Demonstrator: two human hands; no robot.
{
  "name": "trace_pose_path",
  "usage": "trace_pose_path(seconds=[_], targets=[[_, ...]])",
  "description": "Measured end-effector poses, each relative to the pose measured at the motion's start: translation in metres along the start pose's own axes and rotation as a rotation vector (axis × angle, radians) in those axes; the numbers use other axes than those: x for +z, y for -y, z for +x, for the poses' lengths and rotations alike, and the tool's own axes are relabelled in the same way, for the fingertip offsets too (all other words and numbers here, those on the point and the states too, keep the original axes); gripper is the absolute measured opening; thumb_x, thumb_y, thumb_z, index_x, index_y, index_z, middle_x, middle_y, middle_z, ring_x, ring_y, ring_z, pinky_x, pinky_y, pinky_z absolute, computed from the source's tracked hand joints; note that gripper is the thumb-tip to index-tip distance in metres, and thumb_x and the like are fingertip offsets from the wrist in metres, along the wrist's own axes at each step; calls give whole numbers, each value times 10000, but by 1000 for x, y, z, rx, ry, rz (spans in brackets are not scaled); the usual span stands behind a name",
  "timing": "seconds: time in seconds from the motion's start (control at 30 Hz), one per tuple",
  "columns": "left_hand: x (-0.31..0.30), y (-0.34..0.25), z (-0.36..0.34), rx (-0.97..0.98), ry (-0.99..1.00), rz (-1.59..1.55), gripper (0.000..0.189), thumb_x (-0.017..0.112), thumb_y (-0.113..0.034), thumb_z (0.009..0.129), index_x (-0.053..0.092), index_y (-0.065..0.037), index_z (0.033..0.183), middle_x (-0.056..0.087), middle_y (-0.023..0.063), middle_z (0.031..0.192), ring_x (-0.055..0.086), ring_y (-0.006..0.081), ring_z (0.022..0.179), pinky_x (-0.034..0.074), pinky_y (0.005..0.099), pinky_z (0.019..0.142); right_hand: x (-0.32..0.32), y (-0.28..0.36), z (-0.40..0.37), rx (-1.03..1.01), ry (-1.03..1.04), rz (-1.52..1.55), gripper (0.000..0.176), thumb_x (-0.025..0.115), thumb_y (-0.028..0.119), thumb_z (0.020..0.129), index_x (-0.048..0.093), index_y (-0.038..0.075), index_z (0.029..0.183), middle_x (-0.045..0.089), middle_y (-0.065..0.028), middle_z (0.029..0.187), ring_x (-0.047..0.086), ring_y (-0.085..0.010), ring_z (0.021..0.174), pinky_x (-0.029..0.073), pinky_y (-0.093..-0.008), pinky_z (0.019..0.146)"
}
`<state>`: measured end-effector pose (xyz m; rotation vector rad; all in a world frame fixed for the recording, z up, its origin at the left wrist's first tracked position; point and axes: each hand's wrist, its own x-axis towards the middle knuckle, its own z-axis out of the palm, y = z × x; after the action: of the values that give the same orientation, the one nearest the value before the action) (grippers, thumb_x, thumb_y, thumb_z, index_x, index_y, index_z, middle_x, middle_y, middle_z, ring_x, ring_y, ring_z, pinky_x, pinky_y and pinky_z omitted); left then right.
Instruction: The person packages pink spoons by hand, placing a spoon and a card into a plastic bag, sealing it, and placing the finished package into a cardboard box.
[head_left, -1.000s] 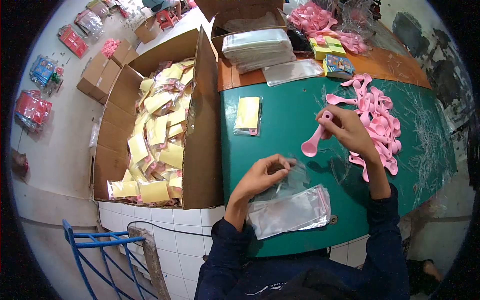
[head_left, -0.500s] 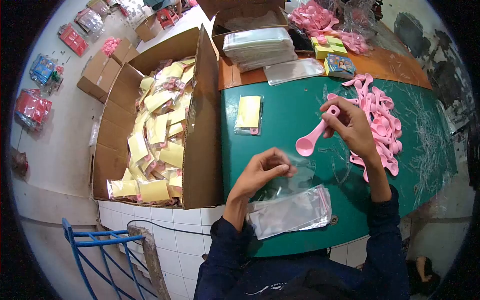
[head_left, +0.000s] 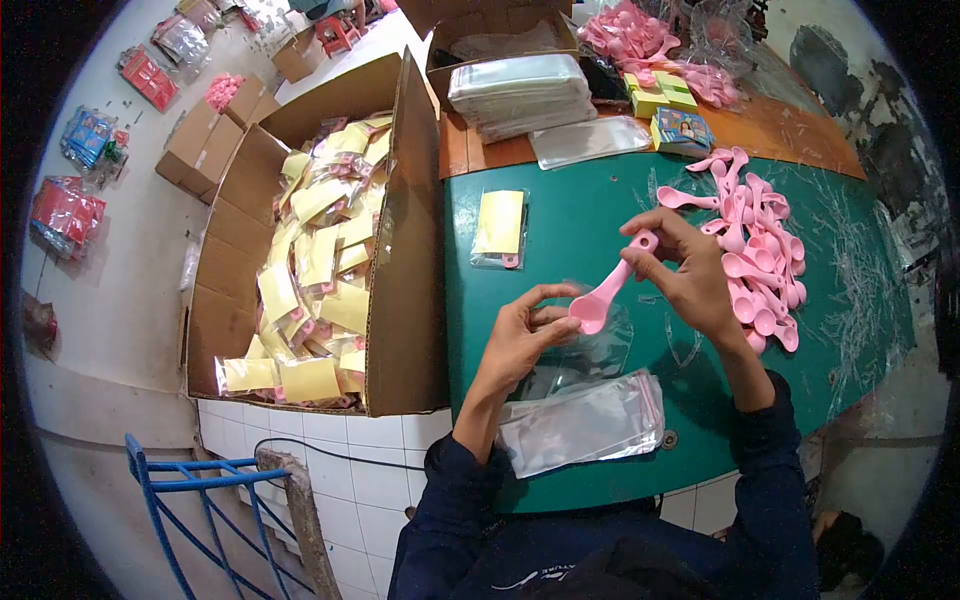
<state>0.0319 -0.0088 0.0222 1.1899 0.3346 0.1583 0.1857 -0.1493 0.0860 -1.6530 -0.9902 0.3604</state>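
A pink spoon (head_left: pixel 611 287) hangs tilted between my hands. My right hand (head_left: pixel 684 270) pinches its handle end. My left hand (head_left: pixel 527 335) is closed on a clear plastic bag (head_left: pixel 600 345), with the spoon's bowl at its fingertips, by the bag's opening. Below, a stack of clear bags (head_left: pixel 580 425) lies near the table's front edge. To the right spreads a pile of pink spoons (head_left: pixel 762 250). A packed bag with a yellow card (head_left: pixel 499 225) lies flat on the green table (head_left: pixel 590 190), beyond my left hand.
A large cardboard box (head_left: pixel 412 250) of packed yellow-card bags stands left of the table. At the back are stacked clear bags (head_left: pixel 520 90), small card packs (head_left: pixel 682 130) and bagged pink items (head_left: pixel 625 35). A blue metal frame (head_left: pixel 200 467) stands at lower left.
My right hand has moved the spoon left and slightly down, bringing its bowl to my left fingertips at the bag. My left hand has shifted little.
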Motion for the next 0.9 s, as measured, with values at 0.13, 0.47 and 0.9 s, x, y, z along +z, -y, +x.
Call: trace_pose_path(seconds=[0.13,0.47,0.9], targets=[[4,2,1,67,43,28,339,604,-104,857,508,11,1161,631,93,975,601,123,878,488,256,776,16,-4,-6,-37,66,-20,260,661,124,795,528,29,997,603,-54,689,609,-91,627,460,-218,534],[-3,-9,-10,30,163,133,336,459,-250,948,587,39,1060,634,73,927,572,100,799,472,247,734,8,0,-6,-223,326,-110,221,608,231,843,555,35,931,619,-110,883,609,-191,796,482,-308,712],[-4,-5,-8,222,39,-102,357,433,-314,946,583,9,948,650,157,918,637,188,798,514,302,705,-165,-227,186,315,-464,-1066,393,555,382,803,653,7,867,599,-222,944,571,-357,880,429,-458,758]])
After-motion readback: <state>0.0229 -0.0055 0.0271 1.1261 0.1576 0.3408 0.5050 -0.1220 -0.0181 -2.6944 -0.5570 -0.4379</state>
